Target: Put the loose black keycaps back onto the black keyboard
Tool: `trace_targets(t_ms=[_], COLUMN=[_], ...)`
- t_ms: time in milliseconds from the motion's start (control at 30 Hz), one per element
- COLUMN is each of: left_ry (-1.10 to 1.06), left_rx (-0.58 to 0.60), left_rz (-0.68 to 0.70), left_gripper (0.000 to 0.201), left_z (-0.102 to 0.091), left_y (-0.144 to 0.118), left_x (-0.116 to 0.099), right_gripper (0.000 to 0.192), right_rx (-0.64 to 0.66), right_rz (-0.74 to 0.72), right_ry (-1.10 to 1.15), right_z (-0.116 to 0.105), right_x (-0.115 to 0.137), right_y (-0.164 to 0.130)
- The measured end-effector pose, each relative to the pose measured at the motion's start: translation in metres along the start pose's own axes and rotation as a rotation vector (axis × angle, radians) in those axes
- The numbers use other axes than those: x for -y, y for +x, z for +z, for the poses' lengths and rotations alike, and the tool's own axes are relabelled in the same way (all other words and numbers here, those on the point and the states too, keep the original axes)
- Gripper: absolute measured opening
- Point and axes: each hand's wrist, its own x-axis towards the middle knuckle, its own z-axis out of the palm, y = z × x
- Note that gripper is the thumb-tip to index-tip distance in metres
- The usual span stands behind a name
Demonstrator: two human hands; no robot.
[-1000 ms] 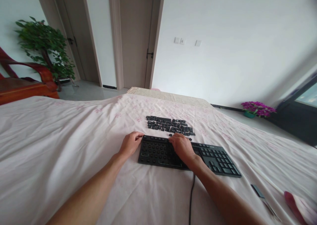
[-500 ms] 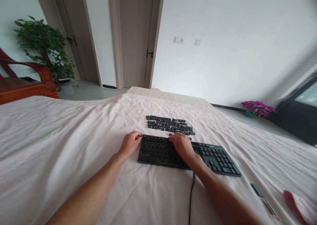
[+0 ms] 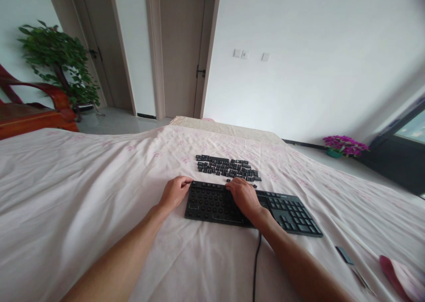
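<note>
- The left hand [image 3: 174, 192] rests at the keyboard's left end, fingers curled against its upper corner; whether its grip pinches anything I cannot tell.
- The black rectangular plastic keyboard [image 3: 212, 203] lies on the pale pink bed sheet [image 3: 83, 182], long axis running from 9 to 3 o'clock, its left part stripped of caps.
- The right hand [image 3: 244, 196] lies flat on the keyboard's middle, grip loose, holding nothing visible.
- The loose black plastic keycaps [image 3: 227, 168] lie in rows at 12 o'clock, nearer the right hand.

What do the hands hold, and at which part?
The left hand grips the keyboard at its far left corner; the right hand rests on it.
</note>
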Motion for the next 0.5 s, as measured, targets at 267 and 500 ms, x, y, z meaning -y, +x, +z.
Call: trace_targets(t_ms=[267,500], left_ry=[0.008,0.021], left_rx=[-0.006,0.000], left_rz=[0.014,0.009], left_gripper=[0.025,0.026], left_z=[-0.0002,-0.0004], left_y=[-0.0003,0.0004], left_x=[-0.0010,-0.0008], right_gripper=[0.027,0.027], right_rx=[-0.006,0.050], right_rz=[0.052,0.104], right_ry=[0.003,0.039], right_z=[0.0045,-0.0038], right_x=[-0.0018,-0.0036], right_y=[0.0001,0.0030])
